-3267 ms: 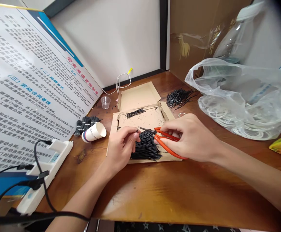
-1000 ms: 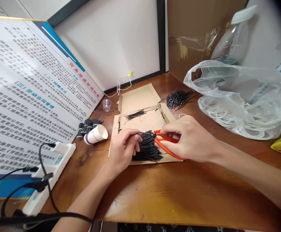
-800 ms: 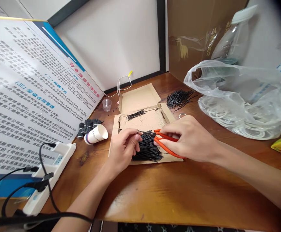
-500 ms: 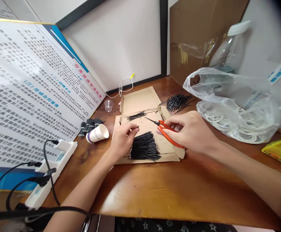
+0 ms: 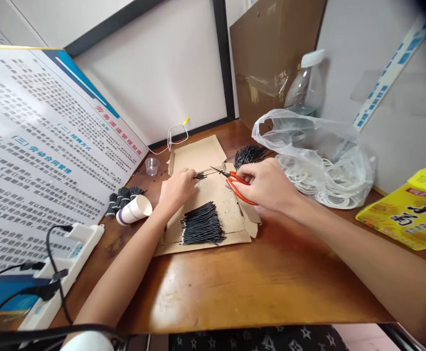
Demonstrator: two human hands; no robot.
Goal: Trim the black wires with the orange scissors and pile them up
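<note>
My left hand (image 5: pixel 179 187) lies over the near-left end of a small bunch of black wires (image 5: pixel 200 175) at the back of the cardboard box base. Its fingers are curled together, and whatever lies under the fingertips is hidden. My right hand (image 5: pixel 260 180) grips orange-handled scissors (image 5: pixel 240 191), whose slim dark blades point left toward the small bunch without touching it. Closer to me, a larger bundle of short black wires (image 5: pixel 203 224) rests on the opened cardboard box (image 5: pixel 231 214).
Another heap of black wires (image 5: pixel 249 155) lies behind the box. At left are tied black bundles (image 5: pixel 123 199), a tipped paper cup (image 5: pixel 134 209), a clear cup (image 5: pixel 152 166) and a power strip (image 5: pixel 70 268). A plastic bag (image 5: pixel 326 180), a bottle (image 5: pixel 304 92) and a yellow packet (image 5: pixel 410 209) stand right.
My left hand has moved from beside the large bundle to the small bunch farther back. The scissors stay in my right hand. The view has shifted right.
</note>
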